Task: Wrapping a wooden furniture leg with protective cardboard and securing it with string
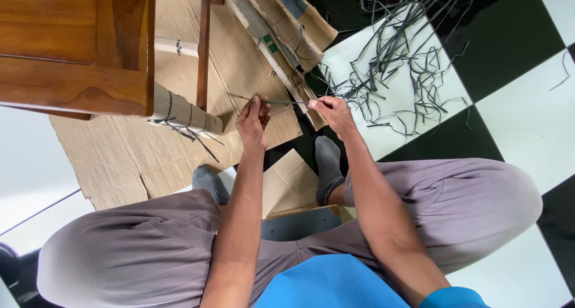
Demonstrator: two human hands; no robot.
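My left hand [253,121] and my right hand [331,111] each pinch one end of a thin dark strap [281,102], stretched level between them. The strap's left tip pokes out past my left fingers toward the cardboard. Both hands hover over flattened cardboard sheets [179,152] on the floor, in front of my grey-socked feet [326,164]. A cardboard-wrapped furniture leg [185,113], bound with dark straps, lies just left of my left hand.
A wooden furniture piece [78,44] fills the upper left. A heap of loose dark straps [401,56] lies on the black-and-white tiled floor [521,122] at upper right. Folded cardboard strips [281,26] lie ahead. I sit with knees spread in grey trousers.
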